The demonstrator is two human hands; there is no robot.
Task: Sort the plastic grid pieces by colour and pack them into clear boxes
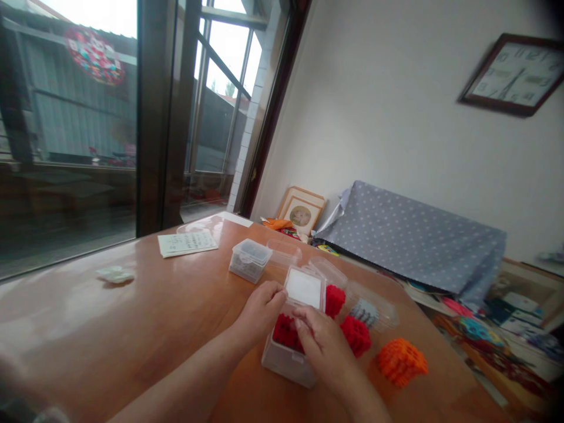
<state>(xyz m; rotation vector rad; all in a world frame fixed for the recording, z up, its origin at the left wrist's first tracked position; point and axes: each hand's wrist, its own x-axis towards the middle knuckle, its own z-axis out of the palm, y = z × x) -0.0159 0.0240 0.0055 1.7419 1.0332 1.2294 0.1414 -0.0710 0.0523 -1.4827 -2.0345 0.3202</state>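
Note:
A small clear plastic box [288,365] stands in front of me on the table, its hinged lid [304,289] raised at the back. Inside are red, bumpy pieces [285,333]. My left hand [263,306] is closed at the lid's lower left corner, fingers curled together; what they grip is hidden. Over the box's right side, my right hand [324,339] has its thumb and fingers drawn together above the red pieces. Whether something small is between them I cannot make out.
Right of the box lie a red cluster [356,336], another red cluster [335,301] and an orange cluster [402,361]. Behind are a grey-filled open box [365,311], a closed clear box [249,261], a paper [188,243] and a pale packet [115,275] on the brown table [176,305].

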